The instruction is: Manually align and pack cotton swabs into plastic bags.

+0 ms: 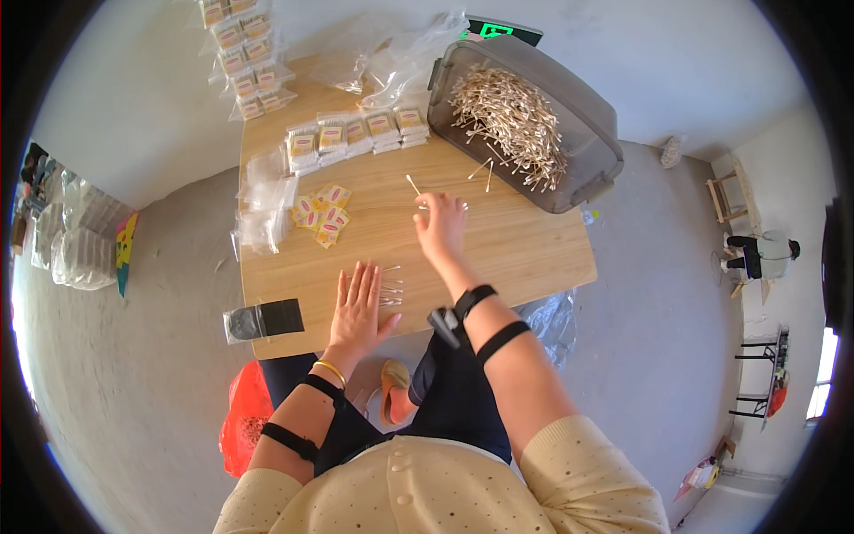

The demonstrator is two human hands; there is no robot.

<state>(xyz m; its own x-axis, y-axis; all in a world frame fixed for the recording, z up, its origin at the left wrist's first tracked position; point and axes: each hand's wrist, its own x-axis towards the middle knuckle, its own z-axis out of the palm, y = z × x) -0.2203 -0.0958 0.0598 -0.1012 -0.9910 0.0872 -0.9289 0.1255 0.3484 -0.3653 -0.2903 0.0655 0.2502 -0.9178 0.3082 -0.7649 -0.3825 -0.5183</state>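
My left hand point(358, 307) lies flat on the wooden table point(525, 254), fingers stretched out and together. Several cotton swabs point(391, 287) stick out in a loose row from beside and under its fingers. Farther right, my right hand point(440, 230) is closed with its fingers curled; white swab tips show at both sides of the fingers, though the grip itself is partly hidden. A single swab point(413, 185) slants just beyond those fingertips. At the far right, a grey plastic bin point(587, 116) leans tilted toward me, holding a heap of swabs point(507, 116).
Small yellow-and-white cards point(322, 214) are scattered left of centre, beside clear bags point(264, 214). Packed swab bags point(356, 135) line the back. A black pouch point(283, 316) overhangs the left edge. A red bag point(245, 418) is below. Another person point(772, 254) is far right.
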